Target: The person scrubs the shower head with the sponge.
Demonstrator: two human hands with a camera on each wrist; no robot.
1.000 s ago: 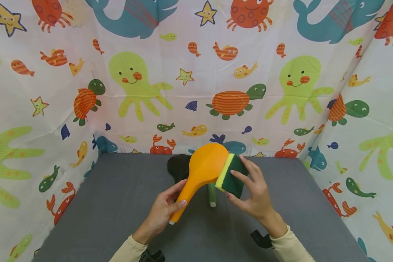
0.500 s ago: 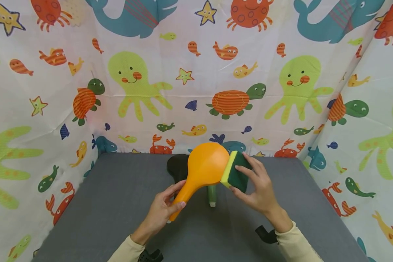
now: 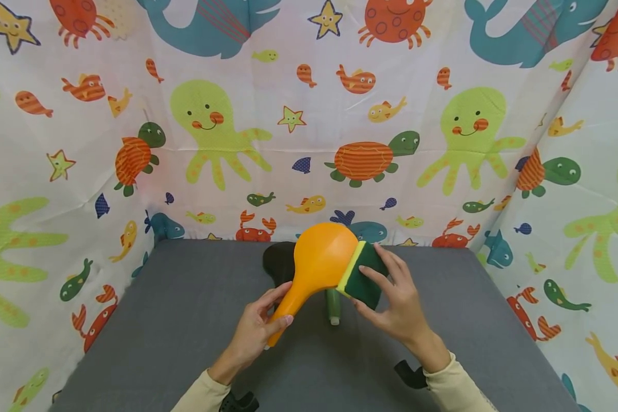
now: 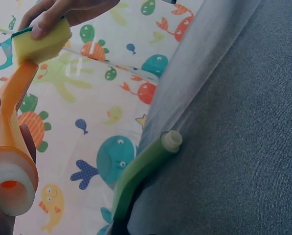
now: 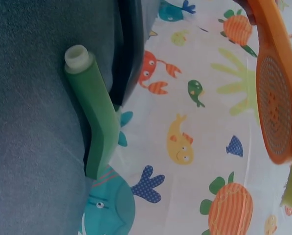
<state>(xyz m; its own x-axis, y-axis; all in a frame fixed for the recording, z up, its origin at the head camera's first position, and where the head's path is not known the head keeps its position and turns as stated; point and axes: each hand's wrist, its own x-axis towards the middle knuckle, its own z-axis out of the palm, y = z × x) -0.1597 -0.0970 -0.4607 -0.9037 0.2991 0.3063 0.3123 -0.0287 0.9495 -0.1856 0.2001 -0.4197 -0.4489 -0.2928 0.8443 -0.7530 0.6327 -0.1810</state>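
Observation:
My left hand (image 3: 249, 332) grips an orange shower head (image 3: 321, 257) by its handle, tilted up above the table. The back of its round head faces me, while the perforated spray face (image 5: 273, 105) shows in the right wrist view. The fingers and thumb of my right hand (image 3: 401, 306) pinch a green and yellow sponge (image 3: 368, 277). Its yellow side lies against the right edge of the orange head. In the left wrist view, the white open end (image 4: 13, 193) of the handle points toward the camera.
Behind the orange one, a black shower head (image 3: 278, 260) lies on the grey table (image 3: 195, 320). Close by is a green handle (image 3: 333, 306) with a white end, its upper part hidden in the head view. A curtain (image 3: 298, 171) printed with sea animals surrounds the table.
The sponge in my right hand went right and slightly up along the orange head's edge, then came back left and down. My left hand keeps the shower head nearly still, shifted slightly left.

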